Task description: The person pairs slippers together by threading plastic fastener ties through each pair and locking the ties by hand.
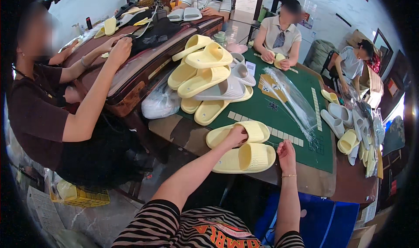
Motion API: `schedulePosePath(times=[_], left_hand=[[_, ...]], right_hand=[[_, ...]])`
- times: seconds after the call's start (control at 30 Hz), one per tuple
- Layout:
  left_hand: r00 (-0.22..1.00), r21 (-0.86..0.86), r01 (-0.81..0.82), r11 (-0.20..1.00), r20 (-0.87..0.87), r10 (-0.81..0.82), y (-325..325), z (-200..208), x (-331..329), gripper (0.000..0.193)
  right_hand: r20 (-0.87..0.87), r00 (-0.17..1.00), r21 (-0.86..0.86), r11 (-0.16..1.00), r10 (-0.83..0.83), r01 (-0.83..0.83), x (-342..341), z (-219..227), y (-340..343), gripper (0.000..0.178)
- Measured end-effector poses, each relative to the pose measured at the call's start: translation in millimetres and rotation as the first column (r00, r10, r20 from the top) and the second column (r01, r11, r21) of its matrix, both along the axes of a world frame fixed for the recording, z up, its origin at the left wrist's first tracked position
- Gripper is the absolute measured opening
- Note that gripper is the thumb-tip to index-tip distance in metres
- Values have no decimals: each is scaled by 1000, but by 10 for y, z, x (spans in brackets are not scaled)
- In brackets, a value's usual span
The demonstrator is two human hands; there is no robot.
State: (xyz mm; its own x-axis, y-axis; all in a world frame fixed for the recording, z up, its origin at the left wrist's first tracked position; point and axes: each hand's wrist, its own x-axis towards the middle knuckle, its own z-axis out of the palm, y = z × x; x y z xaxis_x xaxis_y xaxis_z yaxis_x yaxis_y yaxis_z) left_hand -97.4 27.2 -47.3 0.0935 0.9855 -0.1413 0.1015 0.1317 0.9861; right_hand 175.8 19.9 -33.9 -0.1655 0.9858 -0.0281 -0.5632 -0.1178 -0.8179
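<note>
At the table edge before me lie two pale yellow slippers side by side, toes to the right. My left hand is curled into the foot opening of the far yellow slipper, its fingertips hidden under the strap. The near yellow slipper rests beneath my left forearm. Just beyond the toes, my right hand is closed, fingers pinched together. A thin line seems to run from the slippers toward it, too fine to make out.
A stack of yellow and grey slippers stands behind, beside a plastic bag. White tiles and clear plastic strips lie on the green mat. More slippers are piled at right. Co-workers sit around; one person is close at left.
</note>
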Motion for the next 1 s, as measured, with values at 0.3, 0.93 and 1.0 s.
schedulePosePath(times=[0.3,0.93,1.0], left_hand=[[967,126,83,989,231,-110,-295,55,-127,13],[969,439,22,898,-230,89,-526,73,-80,39],[972,416,36,909,-225,64,-522,131,-36,38]], right_hand=[[22,1000,114,993,-1,-1,-76,58,-46,12],[-149,880,69,883,-450,463,1662,-65,46,19],[-102,800,70,798,-591,599,1923,-42,-12,21]])
